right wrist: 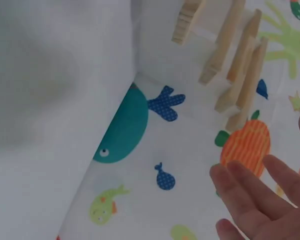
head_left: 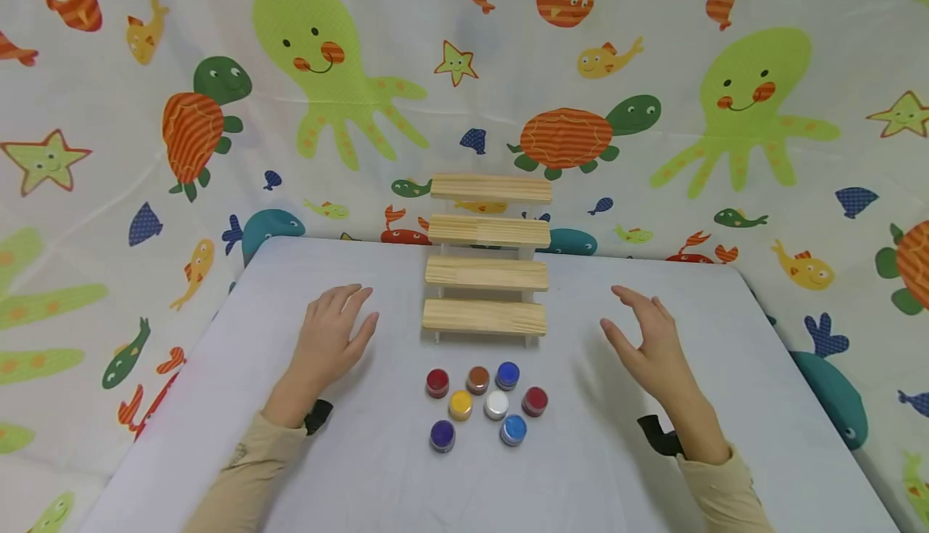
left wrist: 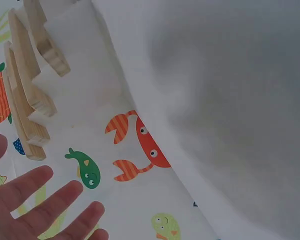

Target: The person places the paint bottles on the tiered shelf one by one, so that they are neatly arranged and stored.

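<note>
My left hand hovers over the table left of a stepped wooden rack, its fingers relaxed and holding nothing. On the other side, my right hand is held in the air with fingers extended, also holding nothing. Between them stands the rack, with several pale wood shelves on white supports. In front of it sits a loose group of small paint pots: a dark red pot, a brown pot, a blue pot, a yellow pot, a white pot, a crimson pot, a purple pot and a light blue pot.
A white cloth covers the table. Behind and beside it hangs a curtain printed with sea animals, close behind the rack. Black straps are around both wrists.
</note>
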`<state>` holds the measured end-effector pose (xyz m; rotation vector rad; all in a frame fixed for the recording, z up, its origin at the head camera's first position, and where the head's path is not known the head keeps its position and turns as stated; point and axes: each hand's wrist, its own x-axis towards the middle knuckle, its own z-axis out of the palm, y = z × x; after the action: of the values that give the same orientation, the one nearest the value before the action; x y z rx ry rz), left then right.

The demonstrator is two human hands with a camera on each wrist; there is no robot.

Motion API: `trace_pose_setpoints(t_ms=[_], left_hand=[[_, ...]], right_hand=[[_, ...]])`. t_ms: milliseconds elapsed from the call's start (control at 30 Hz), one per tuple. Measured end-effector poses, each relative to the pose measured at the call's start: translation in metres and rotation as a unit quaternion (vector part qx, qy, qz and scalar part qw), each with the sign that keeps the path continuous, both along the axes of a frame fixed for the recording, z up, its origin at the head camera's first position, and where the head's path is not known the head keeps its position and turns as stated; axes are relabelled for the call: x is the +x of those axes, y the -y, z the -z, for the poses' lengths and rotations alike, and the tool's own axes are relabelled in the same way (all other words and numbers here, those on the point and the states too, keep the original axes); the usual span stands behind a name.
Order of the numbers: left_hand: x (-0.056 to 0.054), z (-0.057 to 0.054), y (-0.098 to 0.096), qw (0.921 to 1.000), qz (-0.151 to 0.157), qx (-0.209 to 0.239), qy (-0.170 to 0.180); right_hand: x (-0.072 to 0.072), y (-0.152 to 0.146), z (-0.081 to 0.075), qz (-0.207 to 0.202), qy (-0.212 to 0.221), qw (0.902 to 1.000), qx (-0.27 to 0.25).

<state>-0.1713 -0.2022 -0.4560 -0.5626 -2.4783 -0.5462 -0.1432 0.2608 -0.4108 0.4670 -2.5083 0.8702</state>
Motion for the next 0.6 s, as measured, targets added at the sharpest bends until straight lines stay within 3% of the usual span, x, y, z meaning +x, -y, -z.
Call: trace_pose_setpoints(t_ms=[167, 233, 300, 433, 533, 600], left_hand=[[0.000, 0.000, -0.012, 0.9964, 0.026, 0.069, 0.042], [0.000, -0.001, -0.017, 0.9901, 0.041, 0.110, 0.077], [0.000, -0.001, -0.023, 0.9782, 0.054, 0.157, 0.124], [-0.002, 0.001, -0.034, 0.9418, 0.047, 0.247, 0.223], [-0.005, 0.003, -0.041, 0.8988, 0.041, 0.328, 0.288], [-0.006, 0.004, -0.046, 0.8629, 0.048, 0.386, 0.323]], right_hand=[[0.005, 0.008, -0.004, -0.014, 0.036, 0.9976, -0.058], [0.008, 0.012, -0.005, -0.019, 0.056, 0.9954, -0.075], [0.010, 0.017, -0.006, -0.026, 0.076, 0.9928, -0.089], [0.014, 0.027, -0.009, -0.049, 0.108, 0.9865, -0.113], [0.018, 0.034, -0.011, -0.068, 0.129, 0.9811, -0.127], [0.020, 0.039, -0.013, -0.082, 0.145, 0.9766, -0.137]])
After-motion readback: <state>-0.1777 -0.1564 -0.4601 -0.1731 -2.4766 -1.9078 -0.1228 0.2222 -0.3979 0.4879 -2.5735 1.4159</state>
